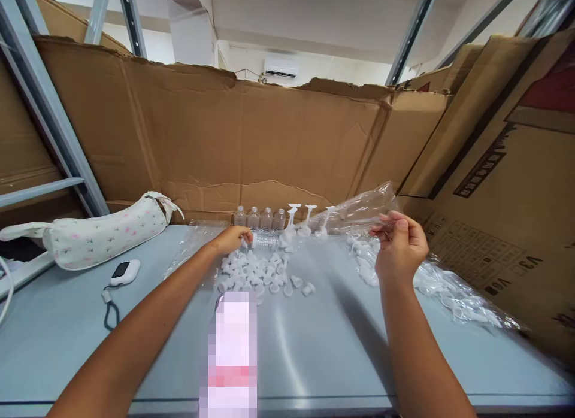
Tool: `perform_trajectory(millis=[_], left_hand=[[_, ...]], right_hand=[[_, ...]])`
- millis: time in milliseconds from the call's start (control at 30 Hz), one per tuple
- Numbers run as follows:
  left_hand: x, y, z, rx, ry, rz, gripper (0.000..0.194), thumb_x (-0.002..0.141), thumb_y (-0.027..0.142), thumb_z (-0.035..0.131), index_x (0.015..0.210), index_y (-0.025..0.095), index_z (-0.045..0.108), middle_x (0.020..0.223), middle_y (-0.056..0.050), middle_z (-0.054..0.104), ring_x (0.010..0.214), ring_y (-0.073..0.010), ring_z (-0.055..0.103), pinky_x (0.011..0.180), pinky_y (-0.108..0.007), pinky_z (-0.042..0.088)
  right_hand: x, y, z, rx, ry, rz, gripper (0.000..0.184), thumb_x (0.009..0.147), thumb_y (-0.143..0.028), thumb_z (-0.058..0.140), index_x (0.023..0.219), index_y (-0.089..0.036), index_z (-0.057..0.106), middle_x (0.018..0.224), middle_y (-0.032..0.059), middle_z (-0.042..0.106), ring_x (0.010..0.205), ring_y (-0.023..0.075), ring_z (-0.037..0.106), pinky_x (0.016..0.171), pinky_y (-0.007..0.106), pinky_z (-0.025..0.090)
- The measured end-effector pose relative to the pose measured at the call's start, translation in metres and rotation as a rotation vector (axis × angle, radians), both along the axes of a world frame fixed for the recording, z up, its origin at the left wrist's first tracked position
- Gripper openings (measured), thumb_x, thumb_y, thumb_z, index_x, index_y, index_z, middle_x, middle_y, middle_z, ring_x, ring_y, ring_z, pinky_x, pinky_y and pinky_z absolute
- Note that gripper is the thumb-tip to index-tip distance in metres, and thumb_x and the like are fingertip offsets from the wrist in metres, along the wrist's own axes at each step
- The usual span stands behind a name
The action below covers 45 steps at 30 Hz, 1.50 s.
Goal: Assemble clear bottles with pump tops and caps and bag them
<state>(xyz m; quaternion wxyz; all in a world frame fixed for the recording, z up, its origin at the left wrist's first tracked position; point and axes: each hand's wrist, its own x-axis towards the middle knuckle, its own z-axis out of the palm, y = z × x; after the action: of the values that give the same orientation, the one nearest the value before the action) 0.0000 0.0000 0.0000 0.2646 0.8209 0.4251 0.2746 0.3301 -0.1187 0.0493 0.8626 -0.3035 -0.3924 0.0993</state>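
My left hand (234, 238) reaches to the back of the pile, its fingers closed at the neck end of a clear ribbed bottle (266, 242) lying on its side. Just behind it, several clear bottles (266, 218) stand upright in a row. White pump heads (304, 229) stand to their right. Small white caps (251, 271) lie heaped in front of the lying bottle. My right hand (401, 244) is closed, thumb against fingers, on the edge of a clear plastic bag (359, 211). More white parts (365, 259) show through plastic below that hand.
Cardboard (269, 136) walls the back, and a large carton (503, 226) stands at right. On the left lie a patterned fabric pouch (108, 232) and a small white device (126, 272) with a strap. A blurred-out phone-like object (232, 352) is at the grey table's (323, 358) front.
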Motion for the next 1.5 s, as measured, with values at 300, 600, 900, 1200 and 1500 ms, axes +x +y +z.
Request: perform_trajectory(millis=[300, 600, 900, 1200, 1500], left_hand=[[0.017, -0.048, 0.020, 0.081, -0.123, 0.060, 0.031, 0.083, 0.028, 0.047, 0.112, 0.021, 0.058, 0.121, -0.008, 0.060, 0.114, -0.0232, 0.052, 0.099, -0.037, 0.038], [0.003, -0.131, 0.040, -0.617, -0.637, -0.305, 0.071, 0.085, 0.059, 0.045, 0.145, 0.036, 0.015, 0.150, -0.016, 0.027, 0.104, -0.0284, 0.061, 0.089, -0.047, 0.046], [0.006, -0.147, 0.008, -0.606, -0.644, -0.198, 0.095, 0.073, 0.026, 0.071, 0.141, 0.050, 0.010, 0.154, -0.014, 0.011, 0.080, -0.0151, 0.065, 0.065, -0.030, 0.051], [-0.001, -0.149, 0.004, -0.544, -0.553, -0.193, 0.084, 0.074, 0.014, 0.061, 0.143, 0.042, 0.022, 0.155, -0.012, 0.008, 0.056, -0.0030, 0.052, 0.050, -0.022, 0.041], [-0.001, -0.148, 0.008, -0.485, -0.555, -0.163, 0.083, 0.073, 0.012, 0.057, 0.144, 0.037, 0.021, 0.155, -0.012, 0.011, 0.053, -0.0011, 0.049, 0.048, -0.020, 0.041]], right_hand=[[-0.012, 0.020, -0.022, -0.265, 0.231, 0.315, 0.024, 0.065, -0.032, 0.071, 0.083, -0.018, 0.062, 0.075, -0.0002, 0.067, 0.050, 0.0055, 0.055, 0.048, 0.018, 0.046], [-0.068, 0.008, -0.037, -0.667, -0.107, 0.645, 0.047, 0.064, -0.041, 0.070, 0.102, -0.016, 0.060, 0.070, 0.0031, 0.068, 0.032, 0.0015, 0.029, 0.032, 0.019, 0.018], [-0.106, -0.008, -0.048, -0.753, -0.407, 0.650, 0.048, 0.074, -0.045, 0.057, 0.111, -0.014, 0.055, 0.051, -0.0042, 0.058, 0.031, 0.0061, 0.032, 0.032, 0.021, 0.021], [-0.097, -0.012, -0.043, -0.653, -0.637, 0.702, 0.045, 0.084, -0.044, 0.050, 0.123, -0.022, 0.054, 0.081, 0.0031, 0.070, 0.055, 0.0116, 0.055, 0.053, 0.025, 0.045], [-0.092, -0.011, -0.042, -0.698, -0.474, 0.895, 0.049, 0.083, -0.044, 0.056, 0.130, -0.030, 0.049, 0.094, 0.0024, 0.068, 0.056, 0.0108, 0.061, 0.061, 0.029, 0.051]])
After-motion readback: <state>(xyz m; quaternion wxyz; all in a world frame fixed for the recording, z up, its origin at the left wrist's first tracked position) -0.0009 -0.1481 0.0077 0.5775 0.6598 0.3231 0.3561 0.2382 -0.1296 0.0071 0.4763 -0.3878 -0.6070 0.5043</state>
